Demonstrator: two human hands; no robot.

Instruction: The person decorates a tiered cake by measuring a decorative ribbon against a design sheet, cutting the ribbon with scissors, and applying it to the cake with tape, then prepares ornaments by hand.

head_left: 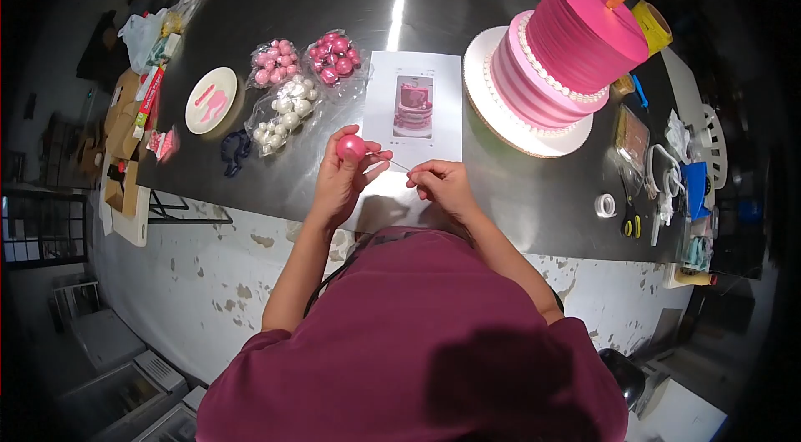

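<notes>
My left hand (pixel 334 179) is closed around a shiny pink ball (pixel 351 148), held above the near edge of the steel table. A thin wire or stick (pixel 399 165) runs from beside the ball toward the right. Its far end is pinched between the fingertips of my right hand (pixel 446 188). Just beyond both hands lies a paper sheet (pixel 449 96) with a printed picture of a pink cake. Farther left are clear bags of light pink balls (pixel 274 64), dark pink balls (pixel 335 58) and white balls (pixel 288 113).
A tiered pink cake (pixel 576 33) stands on a white board (pixel 484 67) to the right. At the left is a plate (pixel 228 83) with pink cut-out shapes. Scissors (pixel 632 225), a tape roll (pixel 605 206) and other supplies line the right side. Boxes (pixel 123 121) sit at far left.
</notes>
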